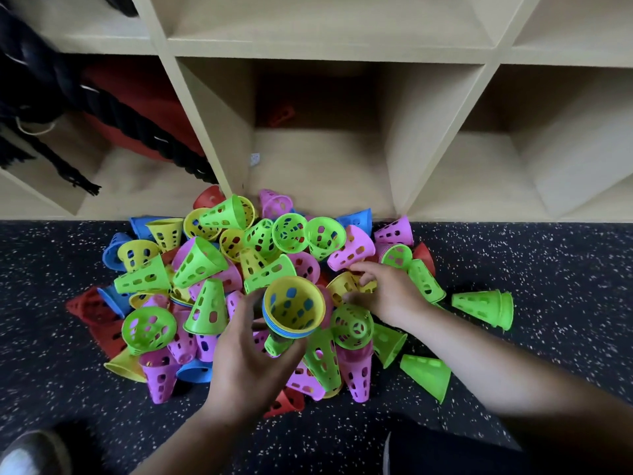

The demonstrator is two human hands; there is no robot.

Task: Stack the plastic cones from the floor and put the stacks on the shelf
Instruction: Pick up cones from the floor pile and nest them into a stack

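Left hand (246, 358) nearest: fingers curled round nested stack (294, 308), mouth tilted up at camera. Right hand (390, 296) just right of it, fingers bent onto yellow cone (342, 286) in pile (200, 258) on floor (531, 269); pinch cannot tell. Likely next: cone travels left, tip-first into stack mouth.

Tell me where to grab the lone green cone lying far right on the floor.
Pinch the green cone across its narrow half, coming from above: it lies on its side clear of the pile, wide rim pointing right, both flanks free.
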